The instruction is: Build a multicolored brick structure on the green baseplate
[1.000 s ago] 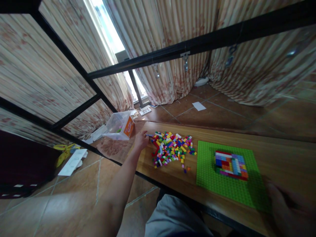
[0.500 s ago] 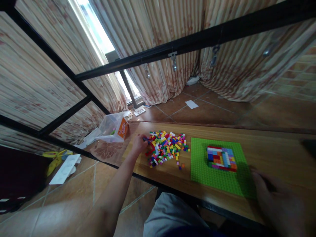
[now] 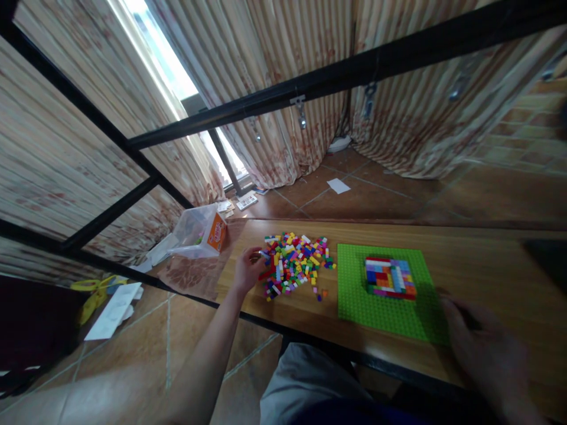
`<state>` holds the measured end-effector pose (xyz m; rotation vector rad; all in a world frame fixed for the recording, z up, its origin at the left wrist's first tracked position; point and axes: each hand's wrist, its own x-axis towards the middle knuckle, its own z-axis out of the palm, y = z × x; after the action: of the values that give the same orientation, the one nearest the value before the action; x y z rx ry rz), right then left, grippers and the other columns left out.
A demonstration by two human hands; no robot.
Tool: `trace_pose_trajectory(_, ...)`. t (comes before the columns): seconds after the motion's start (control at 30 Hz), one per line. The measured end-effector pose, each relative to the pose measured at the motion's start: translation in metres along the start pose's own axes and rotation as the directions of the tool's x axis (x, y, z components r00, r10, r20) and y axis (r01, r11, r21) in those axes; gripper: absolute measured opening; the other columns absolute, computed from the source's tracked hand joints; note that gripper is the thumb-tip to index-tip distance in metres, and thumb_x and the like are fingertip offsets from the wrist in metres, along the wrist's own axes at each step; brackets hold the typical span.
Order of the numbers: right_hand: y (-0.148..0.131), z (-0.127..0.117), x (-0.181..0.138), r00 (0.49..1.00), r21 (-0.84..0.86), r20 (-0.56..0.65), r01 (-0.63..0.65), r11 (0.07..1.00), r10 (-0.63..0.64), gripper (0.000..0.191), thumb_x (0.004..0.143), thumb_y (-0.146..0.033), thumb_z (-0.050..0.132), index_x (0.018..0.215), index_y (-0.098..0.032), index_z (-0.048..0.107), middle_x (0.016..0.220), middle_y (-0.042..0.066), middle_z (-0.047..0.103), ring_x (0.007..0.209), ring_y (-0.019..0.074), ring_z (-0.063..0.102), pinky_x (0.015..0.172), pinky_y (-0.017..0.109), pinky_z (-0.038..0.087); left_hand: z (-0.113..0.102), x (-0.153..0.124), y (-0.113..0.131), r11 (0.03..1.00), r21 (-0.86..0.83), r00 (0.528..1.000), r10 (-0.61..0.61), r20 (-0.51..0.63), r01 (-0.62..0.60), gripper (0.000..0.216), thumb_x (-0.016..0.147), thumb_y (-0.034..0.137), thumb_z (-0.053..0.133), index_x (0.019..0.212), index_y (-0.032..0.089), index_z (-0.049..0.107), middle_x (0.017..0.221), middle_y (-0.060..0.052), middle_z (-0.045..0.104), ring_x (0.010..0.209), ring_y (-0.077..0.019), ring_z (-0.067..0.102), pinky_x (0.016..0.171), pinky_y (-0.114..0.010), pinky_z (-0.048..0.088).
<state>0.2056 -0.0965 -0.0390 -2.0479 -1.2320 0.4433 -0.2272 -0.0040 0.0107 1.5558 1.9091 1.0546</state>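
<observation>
At the left edge of a loose pile of building bricks (image 3: 295, 265), my left hand (image 3: 248, 270) has its thumb and fingers curled together. A small pale-blue brick (image 3: 264, 254) shows at the fingertips. The green baseplate (image 3: 354, 307) lies right of the pile. Near its middle sits a low block of joined bricks (image 3: 390, 278) in many colours, with a red row along the back. My right hand (image 3: 485, 348) rests by the baseplate's right edge, its thumb side close to the rim. Blur and shadow hide most of its fingers.
Everything lies on a long wooden table (image 3: 478, 254). A clear plastic bin (image 3: 195, 233) with an orange label stands beyond its left end. A black metal rail (image 3: 266, 100) crosses above, before curtains (image 3: 301, 41). A dark object (image 3: 549, 262) lies at the far right.
The whole view has shifted slightly left. My left hand stays at the pile's left edge; a dark blue piece showed at its fingers earlier, a pale-blue one now. My right hand remains beside the baseplate.
</observation>
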Motion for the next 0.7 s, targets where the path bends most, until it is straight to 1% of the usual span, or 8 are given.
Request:
trace_pose_trajectory(0.03, -0.001, 0.001, -0.001, 1.000, -0.003, -0.006, 0.011, 1.000, -0.011, 0.032, 0.078, -0.053, 0.052, 0.091, -0.029, 0.070, 0.104, 0.012, 0.073, 0.095, 0.0343, 0.068, 0.080, 0.045, 0.052, 0.001, -0.005, 0.006, 0.997, -0.071, 1.000, -0.015, 0.001, 0.015, 0.027, 0.080, 0.024, 0.060, 0.105, 0.014, 0.064, 0.088, -0.007, 0.070, 0.079, -0.0161, 0.067, 0.071, -0.029, 0.056)
trace_pose_trajectory(0.07, -0.001, 0.002, -0.001, 1.000, -0.003, -0.017, 0.024, 1.000, -0.024, 0.033, 0.079, -0.052, 0.052, 0.091, -0.027, 0.070, 0.103, 0.012, 0.073, 0.094, 0.0334, 0.068, 0.080, 0.045, 0.052, 0.003, -0.012, 0.013, 0.974, -0.221, 0.998, -0.056, 0.008, 0.057, 0.029, 0.081, 0.029, 0.061, 0.106, 0.014, 0.064, 0.090, -0.007, 0.071, 0.081, -0.0160, 0.068, 0.074, -0.029, 0.056)
trace_pose_trajectory(0.13, -0.002, 0.004, -0.001, 0.996, 0.017, -0.058, 0.066, 0.998, -0.064, 0.036, 0.081, -0.051, 0.050, 0.092, -0.024, 0.071, 0.101, 0.011, 0.073, 0.091, 0.0311, 0.068, 0.079, 0.043, 0.053, 0.012, -0.029, 0.029, 0.856, -0.496, 0.989, -0.126, 0.072, 0.145, 0.033, 0.079, 0.037, 0.065, 0.104, 0.015, 0.066, 0.096, -0.006, 0.071, 0.084, -0.0151, 0.067, 0.079, -0.029, 0.055)
trace_pose_trajectory(0.23, -0.003, 0.007, 0.000, 0.988, 0.096, -0.091, 0.133, 0.986, -0.125, 0.036, 0.084, -0.051, 0.051, 0.091, -0.021, 0.071, 0.097, 0.010, 0.073, 0.089, 0.0268, 0.068, 0.080, 0.040, 0.053, 0.039, -0.063, 0.057, 0.659, -0.690, 0.953, -0.175, 0.247, 0.299, 0.032, 0.072, 0.039, 0.074, 0.093, 0.016, 0.070, 0.095, -0.004, 0.070, 0.088, -0.0149, 0.066, 0.085, -0.029, 0.054)
trace_pose_trajectory(0.33, -0.004, 0.007, 0.000, 0.982, 0.165, -0.141, 0.145, 0.976, -0.122, 0.035, 0.086, -0.050, 0.053, 0.089, -0.020, 0.072, 0.093, 0.009, 0.073, 0.086, 0.0242, 0.068, 0.080, 0.037, 0.053, 0.071, -0.100, 0.082, 0.547, -0.693, 0.874, -0.175, 0.454, 0.470, 0.031, 0.071, 0.040, 0.077, 0.088, 0.014, 0.072, 0.090, -0.005, 0.069, 0.087, -0.0159, 0.064, 0.085, -0.032, 0.054)
trace_pose_trajectory(0.47, -0.012, 0.000, -0.013, 0.977, 0.292, -0.157, 0.184, 0.939, -0.143, 0.032, 0.087, -0.048, 0.056, 0.089, -0.020, 0.071, 0.093, 0.008, 0.072, 0.087, 0.0221, 0.067, 0.081, 0.036, 0.053, 0.105, -0.133, 0.107, 0.486, -0.664, 0.803, -0.153, 0.575, 0.568, 0.030, 0.071, 0.040, 0.078, 0.083, 0.014, 0.072, 0.085, -0.005, 0.066, 0.084, -0.0146, 0.061, 0.083, -0.031, 0.053)
trace_pose_trajectory(0.57, -0.024, -0.005, -0.035, 0.984, 0.374, -0.059, 0.177, 0.910, -0.167, 0.028, 0.087, -0.046, 0.059, 0.095, -0.022, 0.071, 0.096, 0.007, 0.071, 0.090, 0.0208, 0.066, 0.080, 0.034, 0.053, 0.121, -0.143, 0.118, 0.489, -0.651, 0.790, -0.148, 0.594, 0.581, 0.029, 0.072, 0.039, 0.078, 0.086, 0.015, 0.072, 0.086, -0.004, 0.065, 0.084, -0.0145, 0.060, 0.082, -0.030, 0.051)
trace_pose_trajectory(0.7, -0.040, -0.006, -0.066, 0.964, 0.457, 0.174, 0.103, 0.883, -0.202, 0.032, 0.085, -0.045, 0.062, 0.109, -0.024, 0.068, 0.098, 0.006, 0.070, 0.089, 0.0193, 0.066, 0.077, 0.031, 0.054, 0.135, -0.150, 0.128, 0.591, -0.612, 0.806, -0.116, 0.580, 0.526, 0.025, 0.076, 0.036, 0.074, 0.091, 0.016, 0.074, 0.079, -0.001, 0.065, 0.077, -0.0115, 0.057, 0.076, -0.024, 0.046)
